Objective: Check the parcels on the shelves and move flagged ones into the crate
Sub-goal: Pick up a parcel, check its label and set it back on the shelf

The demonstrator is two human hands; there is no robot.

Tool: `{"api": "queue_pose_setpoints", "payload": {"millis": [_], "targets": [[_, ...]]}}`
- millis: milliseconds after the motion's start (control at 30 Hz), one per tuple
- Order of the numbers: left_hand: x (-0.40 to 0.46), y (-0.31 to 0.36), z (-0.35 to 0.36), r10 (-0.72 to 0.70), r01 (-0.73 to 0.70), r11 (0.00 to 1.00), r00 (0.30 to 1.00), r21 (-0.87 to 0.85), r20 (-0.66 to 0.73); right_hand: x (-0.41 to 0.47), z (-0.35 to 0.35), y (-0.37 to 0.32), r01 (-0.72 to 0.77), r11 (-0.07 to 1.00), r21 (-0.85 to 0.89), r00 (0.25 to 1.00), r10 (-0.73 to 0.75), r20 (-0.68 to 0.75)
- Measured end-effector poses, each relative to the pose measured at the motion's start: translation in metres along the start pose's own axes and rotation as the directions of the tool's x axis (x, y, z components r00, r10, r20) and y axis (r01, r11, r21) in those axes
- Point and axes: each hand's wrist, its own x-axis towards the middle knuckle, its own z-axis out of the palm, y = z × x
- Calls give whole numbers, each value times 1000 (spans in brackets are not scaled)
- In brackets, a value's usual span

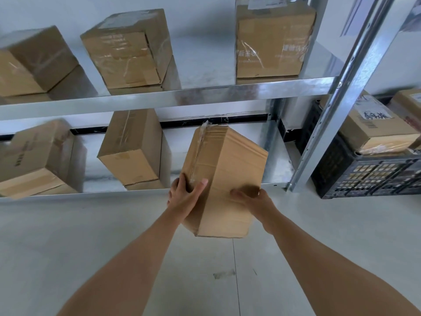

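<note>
Broadly, a metal shelving unit (pixel 173 96) fills the upper half of the view, standing on a pale floor (pixel 114 236). Its upper shelf (pixel 205 65) carries three cardboard parcels: one at the left (pixel 34 62), one in the middle (pixel 127 49) turned at an angle, and one at the right (pixel 273 42) with printed characters on its front. The lower shelf (pixel 280 156) holds two more, a left parcel (pixel 38 158) and a taller one beside it (pixel 134 147).

To the right of the shelf upright (pixel 337 106), a black plastic crate (pixel 364 174) sits on the floor. It already contains a parcel with a handwritten label (pixel 376 131), and the corner of another box (pixel 410 99) shows at the frame edge behind it.

In front of the lower shelf, clear of it and tilted in the air, is the held parcel (pixel 223 179), a plain brown box with a clear-taped seam running up its left face. It is well apart from the crate.

The left hand (pixel 184 197) presses against the box's left face, fingers wrapped over the edge with the thumb on the near side. The right hand (pixel 250 197) clamps the right-hand face, fingers curled onto the front. Both grips are closed on the box, holding it between them.
</note>
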Motion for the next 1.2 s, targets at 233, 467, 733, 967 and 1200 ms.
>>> {"api": "queue_pose_setpoints", "payload": {"millis": [233,467,733,967,1200], "targets": [[5,10,17,82,-35,958,984,-284,155,-2,-54,5,101,971,216,984,-66,-162],[8,12,27,28,54,869,987,-491,158,-5,-60,9,133,938,320,980,-76,-185],[9,8,30,28,67,854,984,-516,173,-2,-61,11,131,936,328,979,-71,-189],[9,5,34,46,39,860,987,-509,155,-2,-61,10,131,934,333,980,-72,-185],[14,7,42,20,63,859,987,-507,158,-8,-65,4,134,898,418,977,-48,-210]]}}
